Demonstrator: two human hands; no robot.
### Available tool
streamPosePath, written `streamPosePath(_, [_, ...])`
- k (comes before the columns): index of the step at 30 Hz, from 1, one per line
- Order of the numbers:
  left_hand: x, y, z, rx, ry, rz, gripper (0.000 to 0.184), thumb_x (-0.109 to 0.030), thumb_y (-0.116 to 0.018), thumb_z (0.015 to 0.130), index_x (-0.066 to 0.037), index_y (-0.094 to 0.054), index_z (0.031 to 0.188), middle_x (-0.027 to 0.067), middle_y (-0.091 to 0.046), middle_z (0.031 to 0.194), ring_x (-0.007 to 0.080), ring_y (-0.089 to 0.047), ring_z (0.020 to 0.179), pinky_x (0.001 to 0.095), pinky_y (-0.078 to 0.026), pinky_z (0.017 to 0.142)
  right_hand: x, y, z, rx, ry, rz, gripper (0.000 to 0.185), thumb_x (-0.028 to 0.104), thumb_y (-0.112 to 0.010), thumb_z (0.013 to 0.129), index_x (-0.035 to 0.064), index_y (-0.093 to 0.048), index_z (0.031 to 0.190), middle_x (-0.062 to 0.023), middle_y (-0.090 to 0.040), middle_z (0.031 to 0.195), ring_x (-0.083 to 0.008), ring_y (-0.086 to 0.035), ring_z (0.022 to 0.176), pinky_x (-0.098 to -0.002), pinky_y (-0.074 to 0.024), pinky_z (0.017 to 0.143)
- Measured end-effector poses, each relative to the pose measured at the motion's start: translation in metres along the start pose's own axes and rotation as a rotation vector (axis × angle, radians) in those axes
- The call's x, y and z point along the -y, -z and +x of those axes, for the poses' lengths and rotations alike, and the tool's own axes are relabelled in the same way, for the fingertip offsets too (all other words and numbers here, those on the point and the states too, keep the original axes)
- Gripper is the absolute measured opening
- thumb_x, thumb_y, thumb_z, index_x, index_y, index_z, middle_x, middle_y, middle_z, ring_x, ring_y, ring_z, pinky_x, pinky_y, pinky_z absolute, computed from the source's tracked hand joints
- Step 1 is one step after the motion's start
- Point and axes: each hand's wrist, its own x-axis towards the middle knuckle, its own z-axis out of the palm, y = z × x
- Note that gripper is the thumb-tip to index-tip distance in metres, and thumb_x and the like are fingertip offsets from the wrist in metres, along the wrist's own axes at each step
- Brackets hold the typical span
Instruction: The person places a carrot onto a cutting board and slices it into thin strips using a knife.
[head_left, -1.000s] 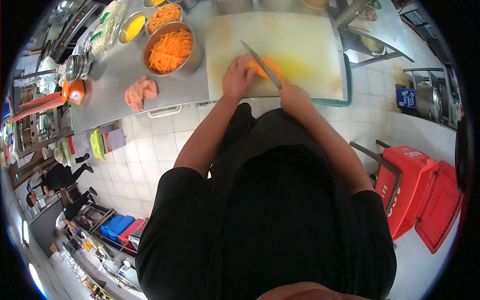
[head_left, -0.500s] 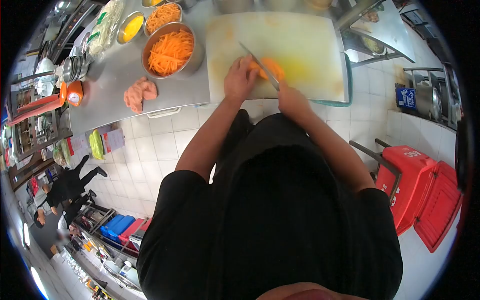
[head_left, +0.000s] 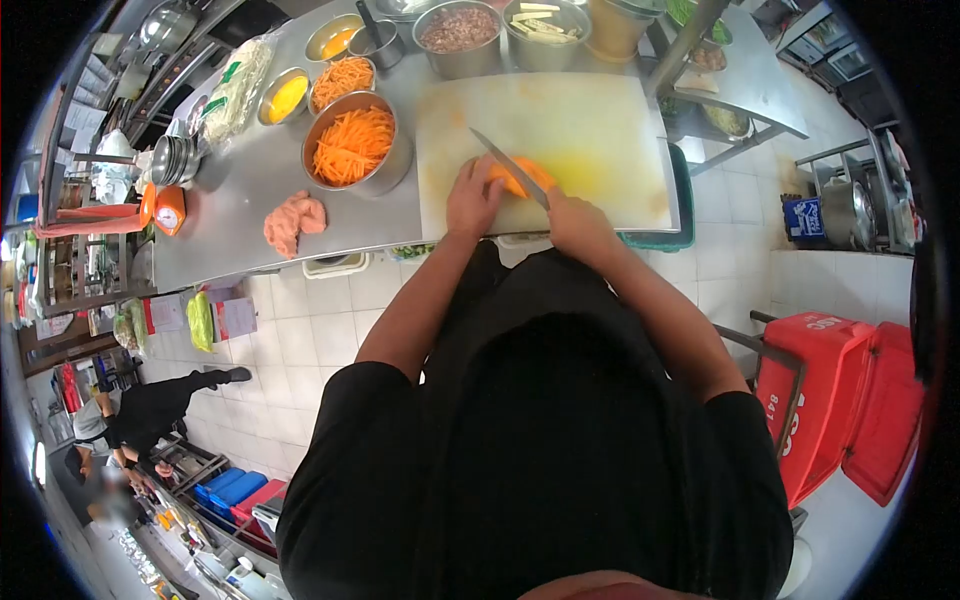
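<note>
A kitchen knife (head_left: 511, 168) is in my right hand (head_left: 580, 228), its fingers closed around the handle. The blade slants away to the far left, over orange carrot (head_left: 535, 172) on the white cutting board (head_left: 620, 120). My left hand (head_left: 474, 198) grips the carrot's left end, with bent fingers close beside the blade. The knife hides part of the carrot. A yellowish stain marks the board to the right of it. Left of the board stands a steel bowl (head_left: 398, 160) heaped with orange shreds (head_left: 352, 146).
Behind the board are a pot of chopped reddish-brown food (head_left: 458, 32) and a pot of pale sticks (head_left: 542, 25). A pink cloth (head_left: 294, 222) and an orange scale (head_left: 170, 211) lie left. A red bin (head_left: 815, 400) stands right; a person (head_left: 150, 415) is far left.
My view has tilted up, bringing the pots behind the board into sight. Both hands remain at the carrot, with the knife still across it. The person far left has changed posture.
</note>
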Motion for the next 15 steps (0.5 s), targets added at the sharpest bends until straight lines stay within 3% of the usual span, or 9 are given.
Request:
streamPosePath(9, [0.002,0.001,-0.004,-0.037,-0.032,-0.003,0.050,-0.032,-0.069,0.095,-0.016,-0.059,0.140,0.0170,-0.061,0.130,0.0379,-0.063,0.114,0.0452,-0.055,0.092,0.005,0.008,-0.006,0.039,0.016,-0.063,0.023,0.011,-0.050,0.095,0.0001,-0.052,0.115,-0.0270,-0.071,0.097,-0.0458,-0.070,0.096,-0.0574,-0.0529,0.087])
streamPosePath(15, [0.008,-0.002,-0.002,0.002,0.020,-0.033,0.048,-0.032,-0.070,0.094,-0.017,-0.060,0.139,0.0174,-0.061,0.129,0.0377,-0.064,0.112,0.0446,-0.056,0.090,0.004,-0.012,0.005,0.054,-0.094,0.003,0.020,0.009,-0.049,0.095,0.0001,-0.054,0.113,-0.0271,-0.071,0.104,-0.0456,-0.069,0.102,-0.0577,-0.0523,0.089])
